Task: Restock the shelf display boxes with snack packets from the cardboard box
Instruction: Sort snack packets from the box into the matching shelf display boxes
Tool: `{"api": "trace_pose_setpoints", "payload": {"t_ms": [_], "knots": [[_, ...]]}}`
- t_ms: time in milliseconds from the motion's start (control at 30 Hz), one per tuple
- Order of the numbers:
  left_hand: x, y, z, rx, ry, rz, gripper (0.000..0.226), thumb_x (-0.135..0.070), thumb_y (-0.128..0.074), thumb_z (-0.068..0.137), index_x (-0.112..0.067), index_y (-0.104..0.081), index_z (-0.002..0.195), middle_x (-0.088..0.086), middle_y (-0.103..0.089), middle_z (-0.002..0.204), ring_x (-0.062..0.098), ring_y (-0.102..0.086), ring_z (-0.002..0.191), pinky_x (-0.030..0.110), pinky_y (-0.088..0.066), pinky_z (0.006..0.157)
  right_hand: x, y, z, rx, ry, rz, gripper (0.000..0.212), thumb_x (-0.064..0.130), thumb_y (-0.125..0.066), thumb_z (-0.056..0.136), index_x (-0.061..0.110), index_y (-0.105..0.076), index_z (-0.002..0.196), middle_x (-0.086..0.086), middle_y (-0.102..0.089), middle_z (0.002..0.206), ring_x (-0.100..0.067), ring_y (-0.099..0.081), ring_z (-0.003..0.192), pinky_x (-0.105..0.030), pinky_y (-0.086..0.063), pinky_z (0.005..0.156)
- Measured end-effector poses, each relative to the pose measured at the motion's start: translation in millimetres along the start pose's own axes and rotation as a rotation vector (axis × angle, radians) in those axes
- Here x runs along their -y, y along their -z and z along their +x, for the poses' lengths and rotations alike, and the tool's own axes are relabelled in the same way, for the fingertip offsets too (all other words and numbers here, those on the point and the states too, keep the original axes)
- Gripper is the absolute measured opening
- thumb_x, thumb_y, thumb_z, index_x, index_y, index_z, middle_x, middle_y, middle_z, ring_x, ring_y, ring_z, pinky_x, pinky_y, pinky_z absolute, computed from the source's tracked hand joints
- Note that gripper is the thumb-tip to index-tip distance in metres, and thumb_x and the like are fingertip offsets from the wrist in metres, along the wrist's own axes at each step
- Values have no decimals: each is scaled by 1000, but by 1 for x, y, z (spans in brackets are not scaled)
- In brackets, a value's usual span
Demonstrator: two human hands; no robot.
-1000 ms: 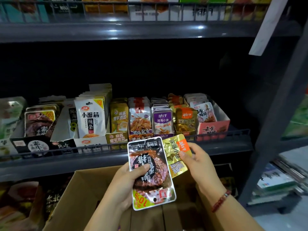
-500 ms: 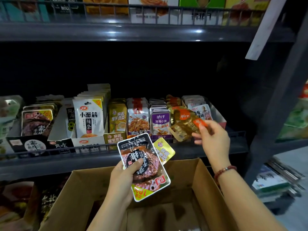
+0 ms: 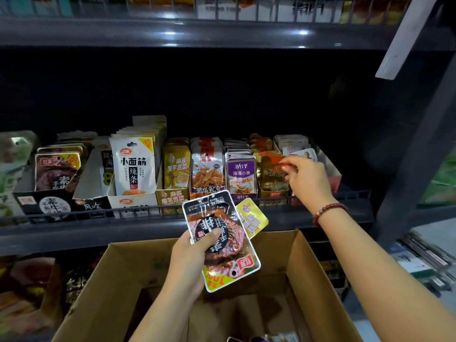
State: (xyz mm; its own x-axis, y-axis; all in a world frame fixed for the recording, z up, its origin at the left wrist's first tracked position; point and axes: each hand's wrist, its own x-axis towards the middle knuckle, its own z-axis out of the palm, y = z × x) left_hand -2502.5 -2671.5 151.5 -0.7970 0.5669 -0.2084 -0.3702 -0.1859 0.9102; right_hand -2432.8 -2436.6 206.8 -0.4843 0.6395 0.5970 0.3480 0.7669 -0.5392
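My left hand (image 3: 190,257) grips a dark meat-print packet (image 3: 222,238) upside down, with a small yellow packet (image 3: 254,219) behind it, above the open cardboard box (image 3: 118,280). My right hand (image 3: 308,178) reaches to the shelf and pinches the top of a gold-and-orange packet (image 3: 274,176), which stands at the front of its gold display box (image 3: 275,193). Purple packets (image 3: 240,176) fill the box to its left.
More display boxes line the shelf: white noodle packets (image 3: 134,166), yellow packets (image 3: 176,169), orange-print packets (image 3: 207,171), a pink box (image 3: 333,174) at the right. A wire rail (image 3: 148,211) runs along the shelf's front. A few packets (image 3: 271,338) lie in the cardboard box.
My right hand took the gold-and-orange packet from the left hand's stack, carried it up to the shelf and set it upright in the gold box. The left hand stayed nearly still.
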Motion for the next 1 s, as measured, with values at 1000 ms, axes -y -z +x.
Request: {"api": "trace_pose_setpoints", "payload": {"t_ms": [1000], "knots": [[-12,11,2,102,62,-253,41,-6,-66,76,-7,-60,116,18,-72,108,36,-69,98,54,-51,90,61,-4,-52,647,-255,465,17,16,-64,90,14,-62,107,-1,-70,85,4,-56,47,-14,-41,43]]}}
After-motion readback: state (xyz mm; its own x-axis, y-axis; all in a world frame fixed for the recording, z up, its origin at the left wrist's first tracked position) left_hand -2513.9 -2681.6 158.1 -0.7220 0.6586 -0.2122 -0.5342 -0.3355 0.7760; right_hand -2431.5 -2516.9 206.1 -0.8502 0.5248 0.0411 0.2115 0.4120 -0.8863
